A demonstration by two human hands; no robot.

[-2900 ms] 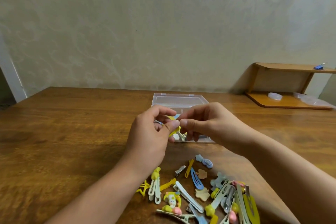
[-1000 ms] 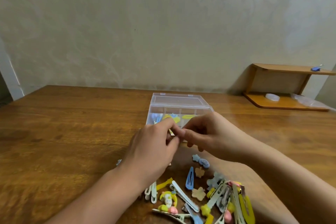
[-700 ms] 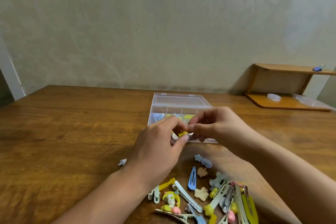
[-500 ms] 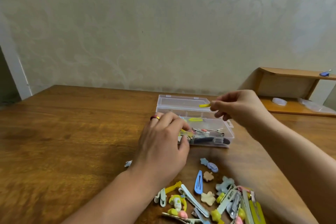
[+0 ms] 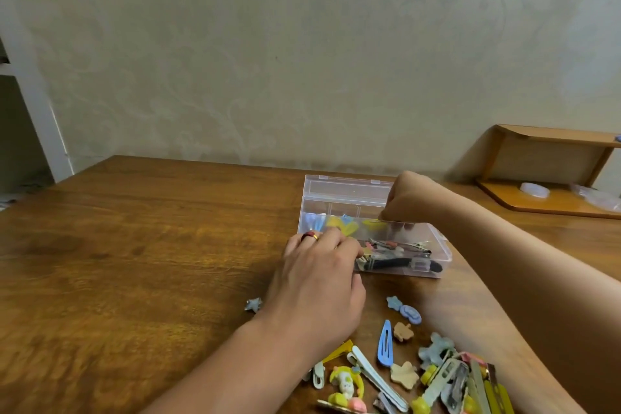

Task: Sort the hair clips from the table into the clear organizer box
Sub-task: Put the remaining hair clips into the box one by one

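A: How far along does the sorting look?

B: Partway, I'd judge. The clear organizer box sits on the bench at about one o'clock from the left hand, lid folded back toward twelve. Its far compartments already hold pale blue and yellow pieces, and the near long compartment holds metal clips and something dark and padded.

A: And what is left?

B: A good heap of loose hair clips lies at the bench's near edge, around five o'clock from the box. There is a blue snap clip, a white alligator clip, tan flower-shaped pieces, and a small grey star lying apart at nine o'clock from the heap.

A: The hands?

B: The right hand is curled down over the box's far right compartment, fingertips pinching a thin yellow clip just at the divider; my guess is it is being set in. The left hand rests at the box's near left corner, fingers bent against the wall; whether it grips anything I cannot tell. It wears a red and gold ring.

A: Materials?

B: The box is thin, hard, see-through plastic with small moulded latches. The clips are glossy plastic and flat sprung metal, small and light. The bench is varnished wood, smooth with strong grain.
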